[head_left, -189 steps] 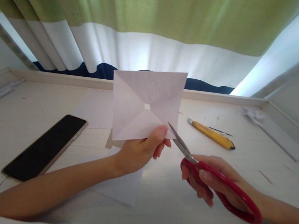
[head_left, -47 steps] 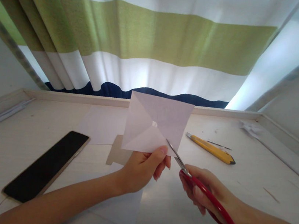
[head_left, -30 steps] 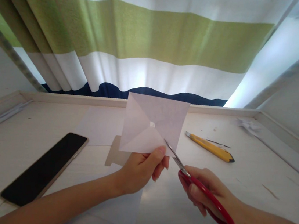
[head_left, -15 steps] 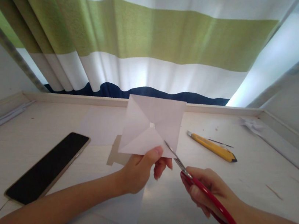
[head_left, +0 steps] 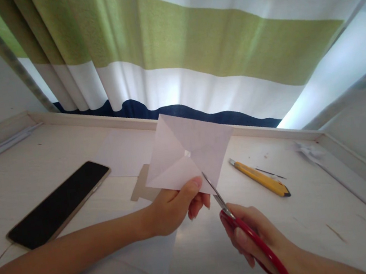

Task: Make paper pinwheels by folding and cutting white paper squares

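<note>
My left hand pinches the lower edge of a white square of paper, thumb in front and fingers behind. The paper is held up off the table, with diagonal creases and a small pale spot or hole at its centre. In my right hand is a pair of red-handled scissors, with my fingers around the handles. Their blades reach the paper's lower right corner, one blade lying in front of it along the diagonal crease. The scissors look nearly closed; the other blade is partly hidden.
A yellow box cutter lies right of the paper, beside a thin dark strip. A black phone lies at left. White sheets rest behind and below my left arm. A paper pinwheel on a stick lies far right. A striped curtain hangs behind.
The paper's right corner has shifted slightly outward to the right. The scissors and both hands stay almost where they were.
</note>
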`<state>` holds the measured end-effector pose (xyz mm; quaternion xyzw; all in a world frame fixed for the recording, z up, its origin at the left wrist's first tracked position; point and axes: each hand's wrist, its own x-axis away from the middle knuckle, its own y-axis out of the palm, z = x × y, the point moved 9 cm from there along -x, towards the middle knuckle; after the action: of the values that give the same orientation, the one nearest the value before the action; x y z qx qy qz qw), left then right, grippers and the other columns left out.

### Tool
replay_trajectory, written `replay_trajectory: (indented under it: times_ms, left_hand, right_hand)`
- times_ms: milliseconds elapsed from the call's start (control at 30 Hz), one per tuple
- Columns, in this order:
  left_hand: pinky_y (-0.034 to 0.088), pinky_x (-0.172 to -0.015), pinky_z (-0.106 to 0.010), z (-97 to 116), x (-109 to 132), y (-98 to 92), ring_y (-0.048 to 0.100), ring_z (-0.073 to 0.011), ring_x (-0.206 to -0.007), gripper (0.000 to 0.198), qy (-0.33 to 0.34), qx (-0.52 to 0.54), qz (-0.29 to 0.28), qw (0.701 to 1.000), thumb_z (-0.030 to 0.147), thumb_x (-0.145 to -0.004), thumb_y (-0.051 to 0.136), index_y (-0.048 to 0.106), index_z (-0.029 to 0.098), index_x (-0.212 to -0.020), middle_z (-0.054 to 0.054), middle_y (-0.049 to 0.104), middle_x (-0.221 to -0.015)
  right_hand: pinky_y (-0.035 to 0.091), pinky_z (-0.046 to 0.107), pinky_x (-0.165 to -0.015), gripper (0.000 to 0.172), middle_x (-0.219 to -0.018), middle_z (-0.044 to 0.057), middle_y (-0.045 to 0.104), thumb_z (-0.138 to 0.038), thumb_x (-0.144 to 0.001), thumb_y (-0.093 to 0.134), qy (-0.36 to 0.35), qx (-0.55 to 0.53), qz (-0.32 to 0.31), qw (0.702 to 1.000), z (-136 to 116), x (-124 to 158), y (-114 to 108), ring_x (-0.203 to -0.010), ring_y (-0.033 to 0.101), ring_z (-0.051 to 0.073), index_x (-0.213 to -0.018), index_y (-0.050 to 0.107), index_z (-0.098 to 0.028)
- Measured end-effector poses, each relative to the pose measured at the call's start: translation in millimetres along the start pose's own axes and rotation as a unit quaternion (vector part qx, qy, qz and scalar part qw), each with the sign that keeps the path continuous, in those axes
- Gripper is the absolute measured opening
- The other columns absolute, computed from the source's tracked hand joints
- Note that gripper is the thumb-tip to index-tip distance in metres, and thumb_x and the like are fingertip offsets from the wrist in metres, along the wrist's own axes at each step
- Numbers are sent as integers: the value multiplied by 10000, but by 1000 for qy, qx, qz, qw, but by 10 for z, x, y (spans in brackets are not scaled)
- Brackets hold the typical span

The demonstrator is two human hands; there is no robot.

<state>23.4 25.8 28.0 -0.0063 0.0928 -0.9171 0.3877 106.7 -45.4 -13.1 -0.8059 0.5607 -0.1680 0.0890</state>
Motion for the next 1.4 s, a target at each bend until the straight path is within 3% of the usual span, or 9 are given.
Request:
replay_trajectory:
  times_ms: [500,900,1400]
  left_hand:
    - [387,-514,-203,18,24,55,414,-99,-442,397,9,-40,-36,999,272,-838,190,434,176,-540,36,395,-427]
    - [388,-532,-201,-49,3,69,423,-98,-452,432,-3,-29,-44,999,301,-860,183,445,175,-539,38,407,-428]
    - [383,-509,-194,-30,-3,86,415,-97,-444,440,3,-35,-51,998,311,-859,179,398,182,-499,33,403,-422]
  right_hand:
    - [347,175,-416,303,-623,-39,370,-480,-812,423,-14,10,-20,1000,-19,3,29,-500,355,76,-763,420,-181]
    - [304,176,-373,390,-527,-58,336,-542,-803,381,-6,-16,5,1000,-45,-36,-9,-421,327,61,-660,411,-180]
    - [343,172,-398,341,-589,-54,338,-509,-806,415,-10,-21,-17,1000,-64,-32,21,-457,339,60,-697,376,-188]
